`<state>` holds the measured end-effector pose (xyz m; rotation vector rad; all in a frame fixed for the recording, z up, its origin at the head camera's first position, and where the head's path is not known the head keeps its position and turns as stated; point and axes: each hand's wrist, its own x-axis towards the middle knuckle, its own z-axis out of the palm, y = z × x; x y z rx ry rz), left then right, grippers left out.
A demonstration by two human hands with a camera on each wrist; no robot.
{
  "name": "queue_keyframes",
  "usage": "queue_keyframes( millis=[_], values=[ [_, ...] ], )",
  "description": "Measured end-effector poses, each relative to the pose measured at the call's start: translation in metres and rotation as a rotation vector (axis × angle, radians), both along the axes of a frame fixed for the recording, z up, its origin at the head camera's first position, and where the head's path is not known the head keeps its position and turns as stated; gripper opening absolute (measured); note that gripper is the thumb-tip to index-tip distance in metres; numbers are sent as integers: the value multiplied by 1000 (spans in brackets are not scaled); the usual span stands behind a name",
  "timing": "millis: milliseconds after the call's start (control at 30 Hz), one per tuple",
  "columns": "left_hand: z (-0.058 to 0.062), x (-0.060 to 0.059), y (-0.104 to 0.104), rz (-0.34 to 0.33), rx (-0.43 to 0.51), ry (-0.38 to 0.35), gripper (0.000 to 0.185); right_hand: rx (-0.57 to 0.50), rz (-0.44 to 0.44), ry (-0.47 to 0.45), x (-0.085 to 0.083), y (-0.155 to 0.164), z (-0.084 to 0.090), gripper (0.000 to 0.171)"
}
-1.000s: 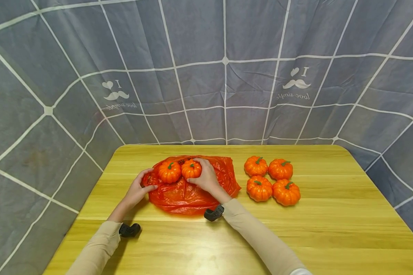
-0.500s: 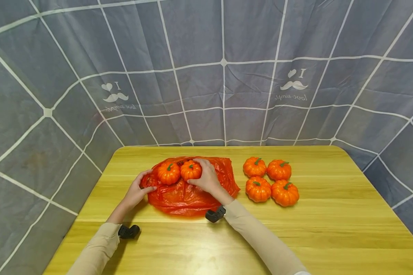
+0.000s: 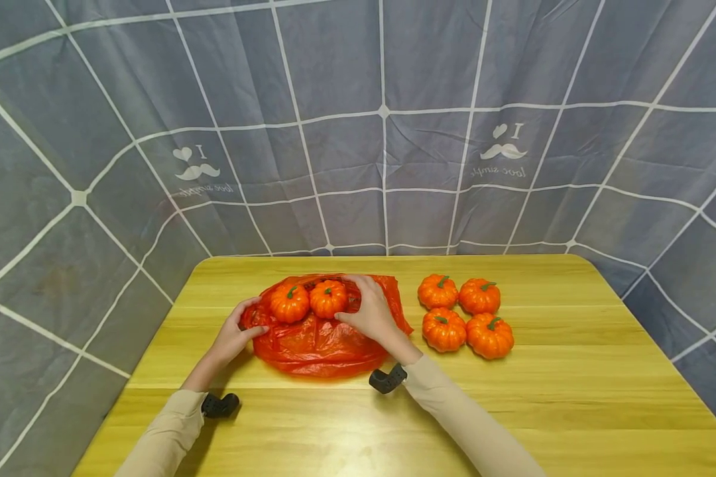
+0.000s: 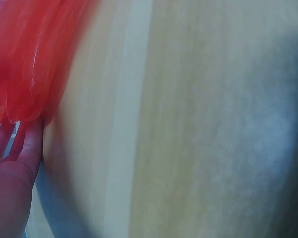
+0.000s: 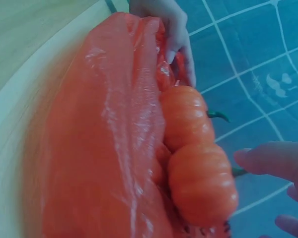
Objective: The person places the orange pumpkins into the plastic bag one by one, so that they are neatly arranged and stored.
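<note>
A crinkled, see-through red plastic bag lies on the left half of the table. Two small orange pumpkins with green stems sit side by side at its far side, a left pumpkin and a right pumpkin. My left hand holds the bag's left end between thumb and fingers; in the left wrist view its fingers go in under the red plastic. Just right of the right pumpkin, my right hand is spread and apart from it. The right wrist view shows its thumb clear of the nearer pumpkin.
On the wooden table, right of the bag, several more orange pumpkins stand in a close group. A grey curtain with white lines hangs behind the table and at both sides.
My right hand has let go of the right pumpkin and drawn a little to the right. The left hand keeps its place at the bag. The head view has shifted slightly.
</note>
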<state>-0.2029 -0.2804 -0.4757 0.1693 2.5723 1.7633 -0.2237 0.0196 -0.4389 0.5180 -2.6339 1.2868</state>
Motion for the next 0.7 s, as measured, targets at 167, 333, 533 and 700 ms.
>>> queue_keyframes(
  millis=[167, 333, 533, 700],
  values=[
    [0, 1, 0, -3, -9, 1, 67, -13, -7, 48, 7, 13, 7, 70],
    [0, 0, 0, -2, -8, 4, 67, -19, -25, 110, 13, 26, 14, 69],
    [0, 0, 0, -8, -25, 6, 67, -40, -56, 160, 22, 43, 23, 67],
    [0, 1, 1, -10, -28, -2, 67, -36, -86, 200, 29, 57, 26, 68]
  ],
)
